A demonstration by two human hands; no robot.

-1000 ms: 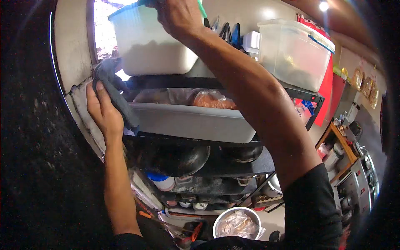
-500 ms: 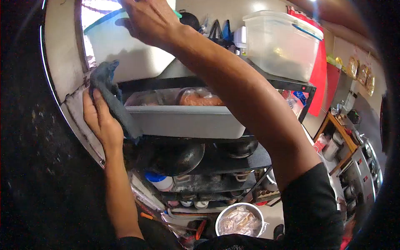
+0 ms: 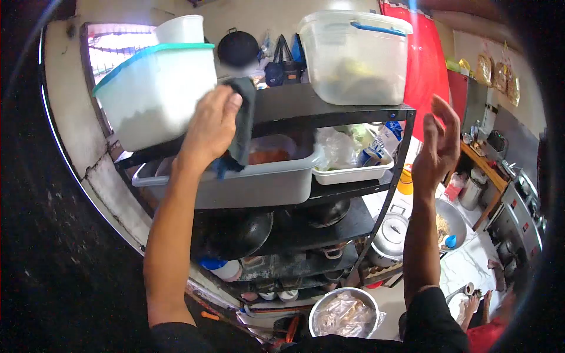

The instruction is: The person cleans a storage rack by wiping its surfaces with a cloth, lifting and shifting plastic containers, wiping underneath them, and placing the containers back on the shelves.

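My left hand [image 3: 210, 126] is closed on a dark grey cloth [image 3: 242, 123], which hangs in front of the black shelf [image 3: 288, 106] beside the teal-rimmed tub [image 3: 165, 88]. Below the cloth is a long grey tub [image 3: 253, 187] with something orange inside. My right hand [image 3: 436, 138] is raised right of the shelf's corner post, fingers apart and holding nothing. A clear bin with a blue handle [image 3: 359, 59] stands on the top shelf, left of that hand.
A white tray [image 3: 353, 175] of bagged items sits beside the grey tub. Woks [image 3: 244, 232] and pots fill the lower shelves. A bowl with plastic [image 3: 344, 315] is on the floor. At lower right, a person's red sleeve [image 3: 491, 335] shows.
My left hand has moved right with the cloth, from the wall side to the shelf front. My right hand has left the teal-rimmed tub and swung right. The view has shifted right.
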